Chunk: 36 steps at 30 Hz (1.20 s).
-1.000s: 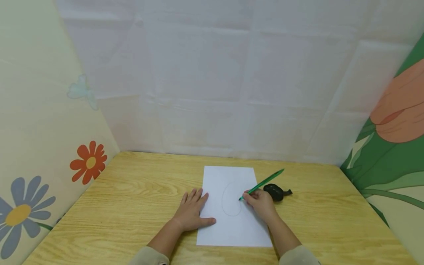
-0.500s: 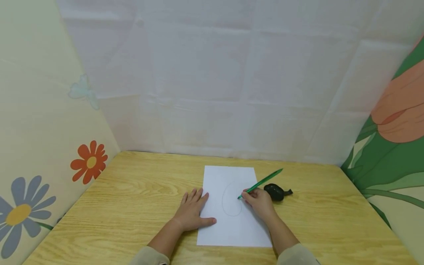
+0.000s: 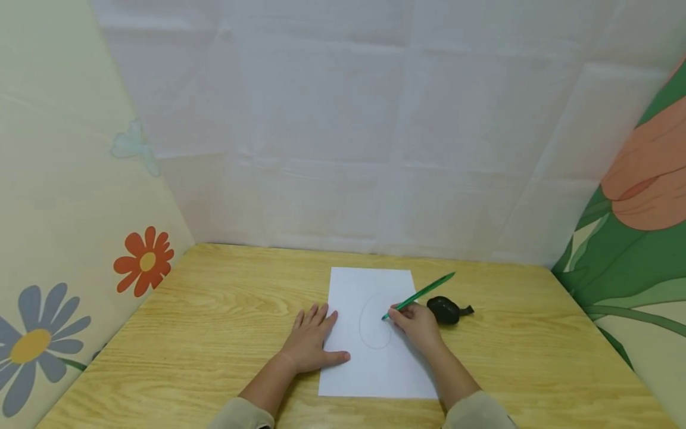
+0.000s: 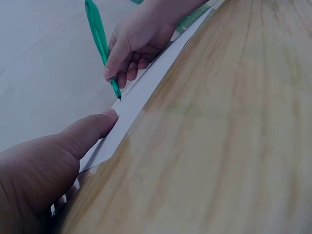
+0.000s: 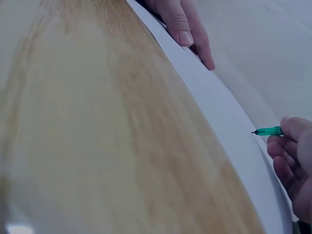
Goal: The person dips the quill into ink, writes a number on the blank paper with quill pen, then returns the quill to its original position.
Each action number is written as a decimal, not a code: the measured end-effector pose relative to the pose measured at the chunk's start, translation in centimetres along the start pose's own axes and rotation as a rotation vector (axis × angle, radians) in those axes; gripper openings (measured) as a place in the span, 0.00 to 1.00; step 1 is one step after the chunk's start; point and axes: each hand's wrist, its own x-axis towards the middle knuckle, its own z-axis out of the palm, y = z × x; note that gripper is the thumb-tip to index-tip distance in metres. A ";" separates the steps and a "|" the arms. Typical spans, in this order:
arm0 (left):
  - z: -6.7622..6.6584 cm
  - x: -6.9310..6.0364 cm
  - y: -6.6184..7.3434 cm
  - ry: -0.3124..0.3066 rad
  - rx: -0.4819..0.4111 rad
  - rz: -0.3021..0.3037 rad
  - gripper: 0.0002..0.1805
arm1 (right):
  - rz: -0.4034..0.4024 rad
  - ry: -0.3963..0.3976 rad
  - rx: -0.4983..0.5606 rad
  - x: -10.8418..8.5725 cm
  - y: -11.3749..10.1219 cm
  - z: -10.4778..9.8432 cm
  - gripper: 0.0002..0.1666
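A white sheet of paper (image 3: 351, 375) lies on the table with a thin curved outline drawn on it. My left hand (image 3: 312, 345) rests flat at its left edge, fingers spread and thumb on the sheet. In my right hand (image 3: 420, 329) a green pen (image 3: 429, 289) is pinched between thumb and fingers, its tip down at the paper inside the curve's open right side. The right wrist view shows the pen's dark tip (image 5: 256, 132) at the sheet; the left wrist view shows my left thumb (image 4: 90, 130) near the pen (image 4: 99, 36).
A glossy black rounded object (image 3: 443, 310) with a short tail lies just right of my right hand. The wood-grain table (image 3: 225, 298) extends around the paper. A white sheet (image 3: 321, 131) hangs behind, with flower-patterned panels (image 3: 64, 196) at the sides.
My right hand and the pen have shifted slightly left and up over the paper. My left hand has stayed in place.
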 end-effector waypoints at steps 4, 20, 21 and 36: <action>0.0 0.1 -0.1 0.002 0.012 -0.001 0.53 | 0.003 0.000 -0.007 0.1 -0.1 0.1 0.14; 0.0 0.1 -0.1 0.008 0.012 0.002 0.53 | -0.030 -0.004 -0.055 0.3 -0.1 0.6 0.13; 0.1 0.1 -0.1 0.007 0.012 0.002 0.53 | -0.021 -0.001 -0.054 0.3 -0.1 0.6 0.13; 0.1 0.0 -0.2 0.005 0.012 0.004 0.53 | -0.032 -0.014 -0.075 0.3 -0.4 1.2 0.13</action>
